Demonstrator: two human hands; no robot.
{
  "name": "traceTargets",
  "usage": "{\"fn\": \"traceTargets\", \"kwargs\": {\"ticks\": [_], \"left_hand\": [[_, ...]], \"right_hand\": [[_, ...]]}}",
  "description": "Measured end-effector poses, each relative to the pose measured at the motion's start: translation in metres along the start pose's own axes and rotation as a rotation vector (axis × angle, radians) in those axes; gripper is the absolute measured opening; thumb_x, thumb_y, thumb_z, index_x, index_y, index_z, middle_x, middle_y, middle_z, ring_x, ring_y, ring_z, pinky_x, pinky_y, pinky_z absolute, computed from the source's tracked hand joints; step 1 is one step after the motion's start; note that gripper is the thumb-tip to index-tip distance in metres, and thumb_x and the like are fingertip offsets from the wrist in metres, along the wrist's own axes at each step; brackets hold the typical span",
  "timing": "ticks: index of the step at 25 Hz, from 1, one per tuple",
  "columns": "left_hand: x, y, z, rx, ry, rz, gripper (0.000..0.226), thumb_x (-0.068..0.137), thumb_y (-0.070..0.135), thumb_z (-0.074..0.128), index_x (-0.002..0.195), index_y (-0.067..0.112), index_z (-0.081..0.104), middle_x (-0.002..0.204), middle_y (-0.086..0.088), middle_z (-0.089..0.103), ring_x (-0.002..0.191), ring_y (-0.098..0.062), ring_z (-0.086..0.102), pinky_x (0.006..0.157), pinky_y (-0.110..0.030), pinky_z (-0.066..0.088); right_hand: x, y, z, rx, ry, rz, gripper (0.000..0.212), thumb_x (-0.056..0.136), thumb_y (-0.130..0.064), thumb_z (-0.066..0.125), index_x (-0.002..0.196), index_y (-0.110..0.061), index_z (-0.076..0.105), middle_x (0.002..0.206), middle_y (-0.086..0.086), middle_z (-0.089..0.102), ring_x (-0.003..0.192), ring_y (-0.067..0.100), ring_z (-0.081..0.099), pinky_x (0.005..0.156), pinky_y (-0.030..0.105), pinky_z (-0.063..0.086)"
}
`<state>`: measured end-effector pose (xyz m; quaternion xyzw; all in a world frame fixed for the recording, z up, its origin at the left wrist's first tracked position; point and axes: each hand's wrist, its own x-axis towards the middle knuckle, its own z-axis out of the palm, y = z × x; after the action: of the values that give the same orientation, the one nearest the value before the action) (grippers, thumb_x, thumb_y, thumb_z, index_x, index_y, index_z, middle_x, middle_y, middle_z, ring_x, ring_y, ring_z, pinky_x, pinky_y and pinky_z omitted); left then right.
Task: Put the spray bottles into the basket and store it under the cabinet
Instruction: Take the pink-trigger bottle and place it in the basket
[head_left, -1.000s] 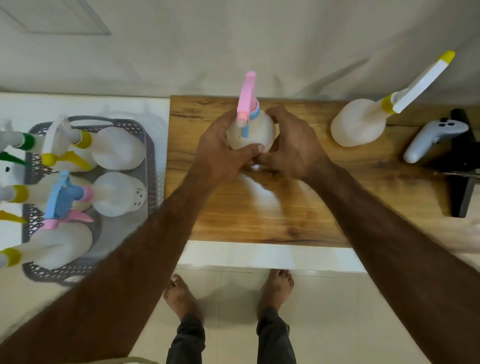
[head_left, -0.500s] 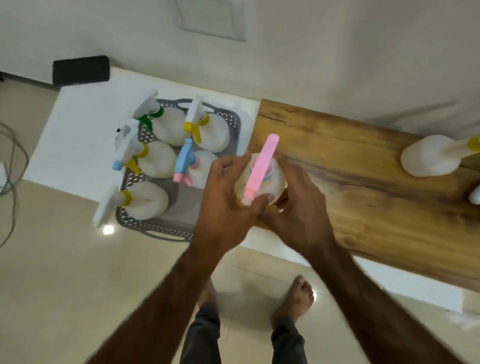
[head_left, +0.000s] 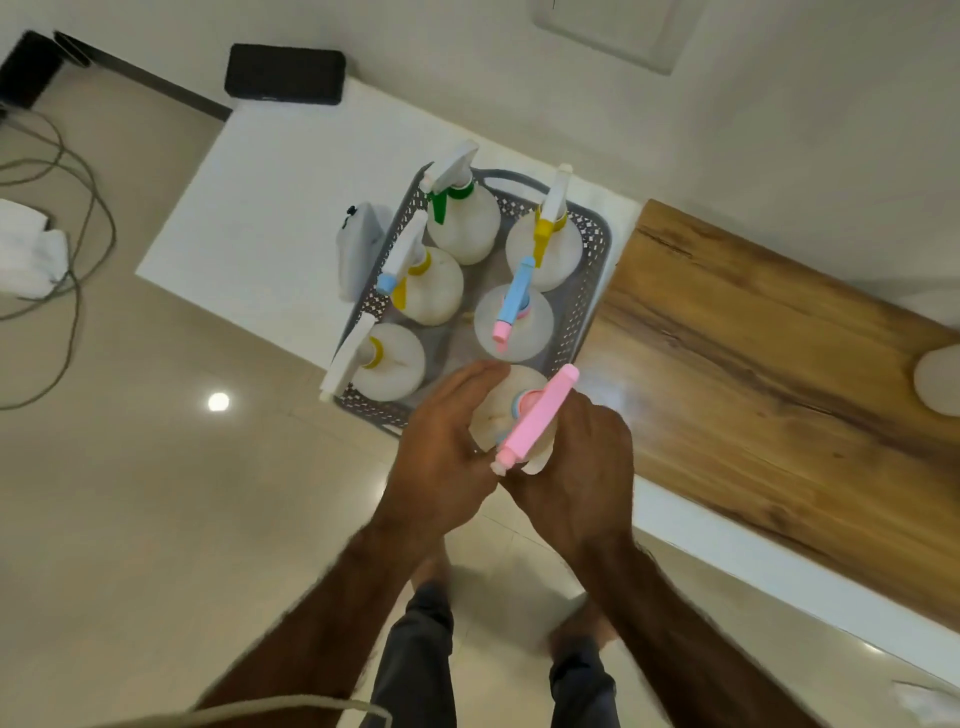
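I hold a white spray bottle with a pink head (head_left: 535, 421) between both hands, just above the near right corner of the grey perforated basket (head_left: 592, 270). My left hand (head_left: 447, 457) wraps its left side and my right hand (head_left: 582, 478) cups its right side. Several white spray bottles stand upright in the basket, among them one with a green trigger (head_left: 460, 218), one with a yellow trigger (head_left: 545, 244) and one with a blue and pink head (head_left: 511, 317). Another white bottle (head_left: 937, 382) stands on the wooden top at the right edge, partly cut off.
The basket stands on a white counter (head_left: 260, 208) beside a wooden top (head_left: 753, 364). A black box (head_left: 285, 75) lies at the counter's far end. Cables (head_left: 67, 249) and a white cloth (head_left: 26, 254) lie on the tiled floor at left. My feet are below.
Both hands lifted the pink-headed bottle off the wooden top and carried it left to the basket's near corner. My view swung left, so the counter and floor now show.
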<state>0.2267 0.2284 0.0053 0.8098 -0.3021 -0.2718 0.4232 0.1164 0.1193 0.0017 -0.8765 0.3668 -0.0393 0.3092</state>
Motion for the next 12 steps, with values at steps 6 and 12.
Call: {"fn": "traceTargets", "kwargs": {"ticks": [6,12], "left_hand": [[0.008,-0.016,-0.009,-0.039,-0.009,-0.093,0.072,0.074,0.034,0.080,0.139,0.011,0.060,0.137,-0.003,0.066,0.125,-0.022,0.063,0.102,-0.046,0.055],[0.015,-0.038,-0.012,-0.063,-0.095,-0.048,0.052,0.081,0.024,0.075,0.129,0.017,0.057,0.127,-0.001,0.064,0.110,-0.013,0.064,0.097,-0.008,0.049]], "right_hand": [[0.011,-0.007,0.030,-0.220,-0.071,0.023,0.077,0.070,-0.080,0.048,0.125,-0.026,0.061,0.119,-0.006,0.072,0.117,0.016,0.065,0.125,0.041,0.003],[0.025,-0.005,0.048,-0.275,-0.224,0.052,0.084,0.071,-0.084,0.037,0.132,-0.028,0.054,0.130,-0.004,0.067,0.131,0.018,0.056,0.126,0.046,-0.005]]}}
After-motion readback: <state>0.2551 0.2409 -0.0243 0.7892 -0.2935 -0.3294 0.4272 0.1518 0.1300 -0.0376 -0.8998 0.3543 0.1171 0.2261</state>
